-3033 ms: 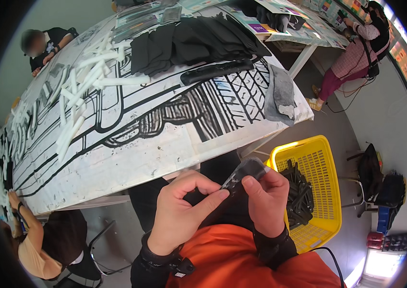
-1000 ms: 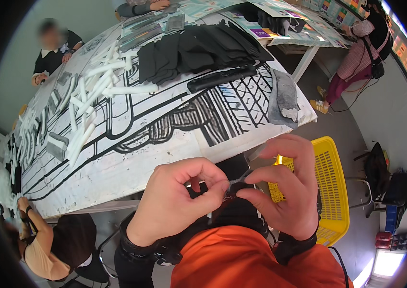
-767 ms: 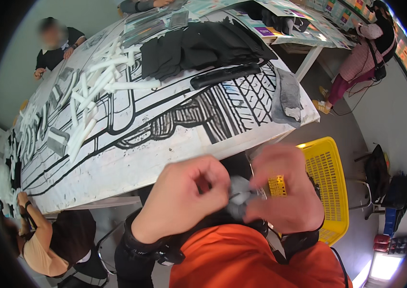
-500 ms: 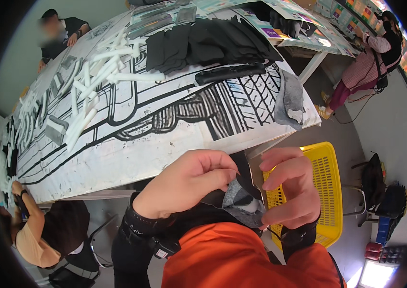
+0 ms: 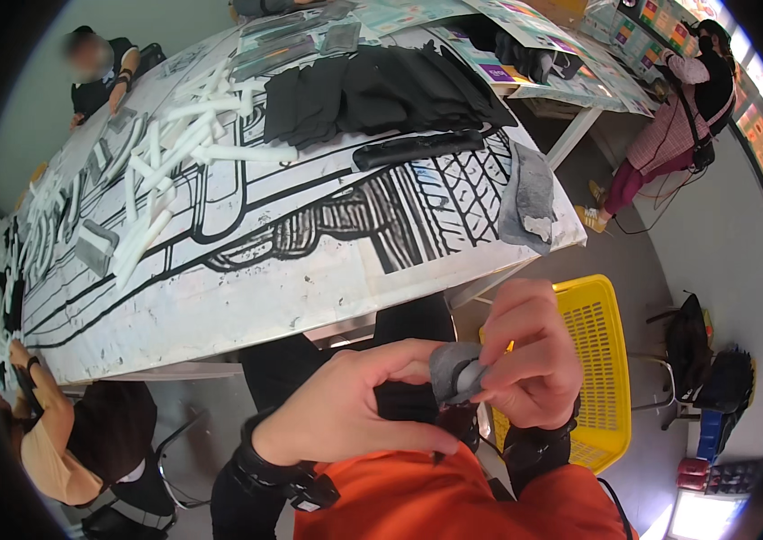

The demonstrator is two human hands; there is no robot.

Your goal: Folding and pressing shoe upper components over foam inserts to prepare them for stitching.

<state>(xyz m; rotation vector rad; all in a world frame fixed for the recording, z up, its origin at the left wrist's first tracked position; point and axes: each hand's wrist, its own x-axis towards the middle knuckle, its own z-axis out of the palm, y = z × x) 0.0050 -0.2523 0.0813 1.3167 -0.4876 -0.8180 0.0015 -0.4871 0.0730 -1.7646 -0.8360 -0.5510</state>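
Observation:
My right hand (image 5: 534,360) pinches a small grey fabric piece (image 5: 450,371), curled over, with something whitish inside its fold. Just left of it my left hand (image 5: 345,396) has its thumb spread well away from the fingers. Its fingertips meet the left edge of the fabric and are partly hidden there. Both hands are above my lap, in front of the table's near edge.
The table (image 5: 255,306) has a white cover with black line drawings. On it lie white rolls (image 5: 179,153), stacked black fabric (image 5: 372,90), a black roll (image 5: 417,148) and grey cloth (image 5: 527,193). A yellow basket (image 5: 611,360) stands at right. Other people are around the table.
My left thumb has come away from the fingers, where it was pinching. The grey fabric has moved up and is now more curled, in my right hand's pinch.

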